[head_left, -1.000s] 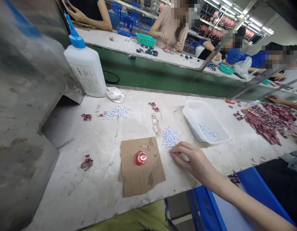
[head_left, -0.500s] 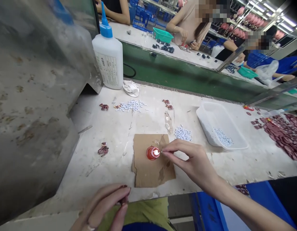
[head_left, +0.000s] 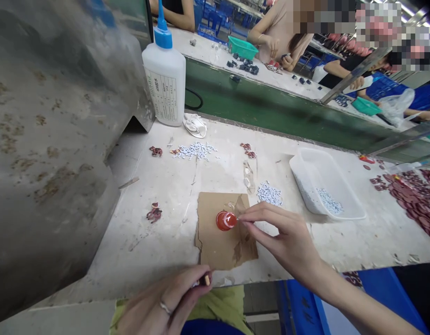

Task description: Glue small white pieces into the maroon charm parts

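Observation:
My right hand [head_left: 279, 237] is pinched at the rim of a small red cup [head_left: 226, 220] with a shiny top. Whatever lies between those fingertips is too small to make out. The cup sits on a torn piece of brown cardboard [head_left: 215, 249]. Near the table's front edge, my left hand [head_left: 169, 298] is closed on a small dark maroon piece [head_left: 203, 280] with a tan end, mostly hidden by the fingers. Just beyond my right hand lies a pile of tiny pale blue-white pieces [head_left: 269, 193]. A small maroon figure piece [head_left: 154, 212] rests left of the cardboard.
A white plastic tray [head_left: 352, 210] holds more tiny pieces. Maroon parts [head_left: 410, 200] are heaped at the right. A blue-capped bottle [head_left: 166, 79] and crumpled white wrap [head_left: 195, 125] stand behind another pale heap [head_left: 195, 150]. A metal housing [head_left: 54, 139] bounds the left. Co-workers sit across.
My left hand has moved right and turned, showing the tan end of its piece. My right hand stays pinched beside the red cup. The whole view has shifted slightly.

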Tool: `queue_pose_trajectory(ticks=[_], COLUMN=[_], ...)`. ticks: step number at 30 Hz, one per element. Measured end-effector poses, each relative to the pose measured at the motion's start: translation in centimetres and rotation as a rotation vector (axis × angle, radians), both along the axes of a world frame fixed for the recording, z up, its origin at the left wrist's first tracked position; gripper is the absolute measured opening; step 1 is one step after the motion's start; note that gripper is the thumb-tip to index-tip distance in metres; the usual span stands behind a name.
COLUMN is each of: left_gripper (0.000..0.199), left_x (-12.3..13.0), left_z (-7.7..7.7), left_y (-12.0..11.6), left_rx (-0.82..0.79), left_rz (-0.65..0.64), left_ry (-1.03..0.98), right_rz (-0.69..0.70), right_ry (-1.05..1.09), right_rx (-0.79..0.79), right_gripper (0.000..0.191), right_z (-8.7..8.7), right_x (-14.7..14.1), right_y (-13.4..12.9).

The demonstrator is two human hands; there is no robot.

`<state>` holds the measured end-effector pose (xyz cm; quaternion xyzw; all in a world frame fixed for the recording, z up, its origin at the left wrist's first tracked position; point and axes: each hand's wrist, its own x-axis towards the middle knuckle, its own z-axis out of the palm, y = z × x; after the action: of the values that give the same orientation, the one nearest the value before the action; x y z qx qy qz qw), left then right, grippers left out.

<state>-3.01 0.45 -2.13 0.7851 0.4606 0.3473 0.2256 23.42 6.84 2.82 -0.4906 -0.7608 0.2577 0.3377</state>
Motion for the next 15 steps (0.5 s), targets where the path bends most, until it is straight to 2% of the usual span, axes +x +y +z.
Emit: queue_pose_trajectory(ticks=[4,7,10,15], left_gripper=[0.027,0.028,0.029,0.030], left_x=[2.1,2.9,3.2,3.3], left_z=[0.9,1.0,1.0,1.4], left_y=[0.5,0.4,0.4,0.6], left_rx=[0.077,0.101,0.116,0.048], left_rz=[0.091,0.081,0.095,0.065], left_ry=[-0.068,-0.165,-0.167,-0.165], right_rz=[-0.061,-0.012,0.035,0.024], right_ry=[0.151,0.235,0.308,0.356], right_rx=[-0.104,-0.165,-0.161,-0.160], right_gripper=[0.020,0.024,0.025,0.023], right_z=[0.9,1.3,1.2,0.8], right_x=[-0.8,-1.6,-2.4,-3.2], right_y=[-1.1,-2.2,-3.0,-3.3])
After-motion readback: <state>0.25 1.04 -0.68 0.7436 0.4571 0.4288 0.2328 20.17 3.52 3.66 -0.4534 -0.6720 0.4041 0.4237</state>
